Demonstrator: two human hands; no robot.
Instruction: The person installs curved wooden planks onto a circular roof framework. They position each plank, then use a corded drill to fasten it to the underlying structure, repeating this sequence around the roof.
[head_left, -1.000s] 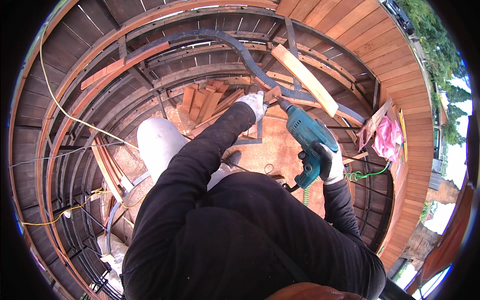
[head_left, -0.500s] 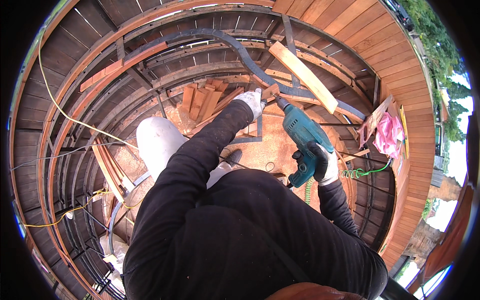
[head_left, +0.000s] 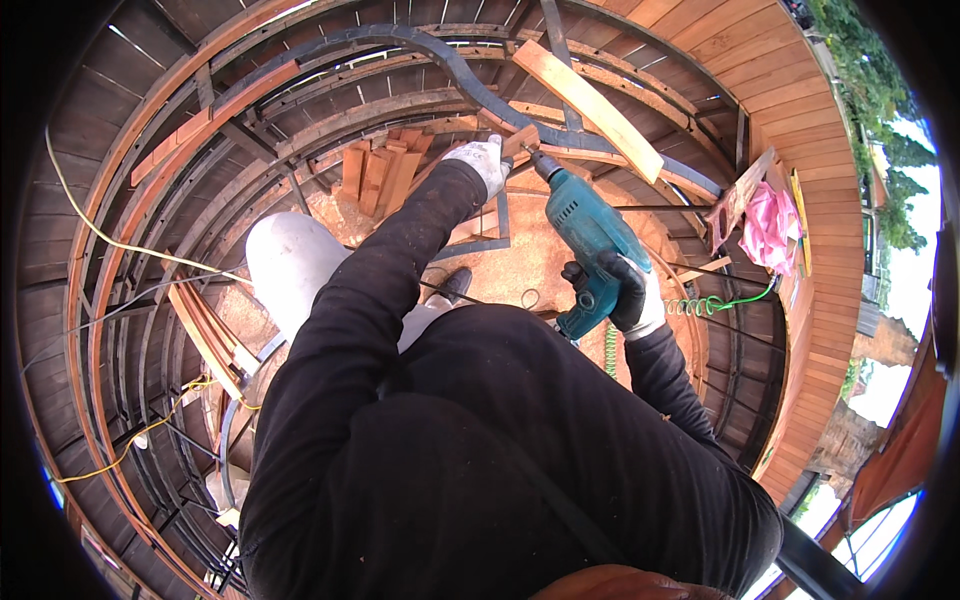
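Observation:
My right hand (head_left: 632, 292), in a black and white glove, is wrapped round the handle of a teal power drill (head_left: 592, 225). The drill points up and to the left, its bit at a small wooden block (head_left: 519, 141). Whether the bit has entered the wood I cannot tell. My left hand (head_left: 482, 165), in a whitish glove, is closed on that block and steadies it against the curved dark metal bar (head_left: 465, 85). Just beyond the drill's tip, a long pale board (head_left: 590, 112) lies slantwise across the framework.
Several short wood pieces (head_left: 378, 178) are stacked beyond my left forearm. More strips (head_left: 205, 325) lean at the left beside a yellow cord (head_left: 135, 445). At the right are a pink plastic bag (head_left: 771, 230) and a green coiled hose (head_left: 715, 303). Curved slatted benches ring me.
The whole view has shifted slightly, so hands, drill and framework appear a little higher and further left. My grips on the drill and the wooden block stay the same.

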